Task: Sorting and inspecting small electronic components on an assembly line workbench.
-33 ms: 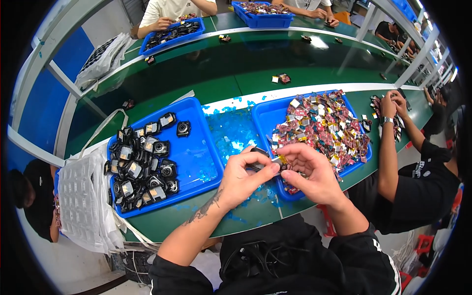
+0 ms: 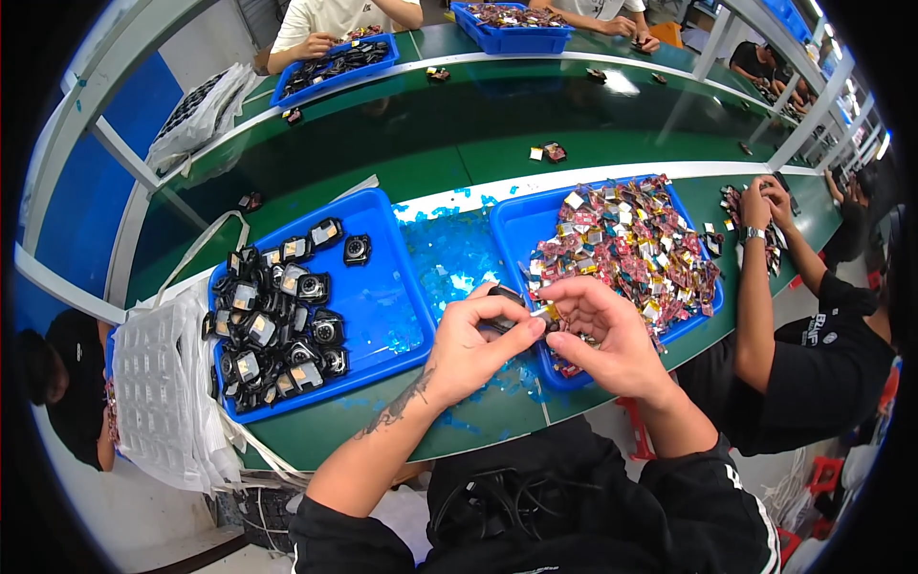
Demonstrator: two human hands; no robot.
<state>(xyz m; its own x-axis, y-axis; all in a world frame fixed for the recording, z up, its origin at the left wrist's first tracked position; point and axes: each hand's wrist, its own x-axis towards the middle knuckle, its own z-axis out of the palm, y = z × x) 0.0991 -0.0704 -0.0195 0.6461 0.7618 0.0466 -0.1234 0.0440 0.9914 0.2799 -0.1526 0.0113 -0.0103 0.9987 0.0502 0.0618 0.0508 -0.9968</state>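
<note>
Held by the left hand's grip, pinched between thumb and bent fingers, is a dark casing, raised over the table in the gap between two blue trays. By the right hand, thumb and fingers are curved narrowly about a small yellow-and-white piece at the casing's right end; whether it is pinched cannot be told. The table's front edge is crossed by both forearms. Little sideways room is left: the right hand is held over the near left corner of the right tray, while the left tray's raised wall stands just beside the left hand. Between them a strip is littered with blue film scraps. The casing is seen as black and smooth, mostly covered by fingers.

In the left tray, black casings are heaped along the left side, some with round dark windows. The right tray is loaded with red boards mixed with white and yellow pieces. At the far left, white moulded sheets are stacked. Behind the trays a white rail is passed, then a green surface, beyond which another blue tray is set before a co-worker.
</note>
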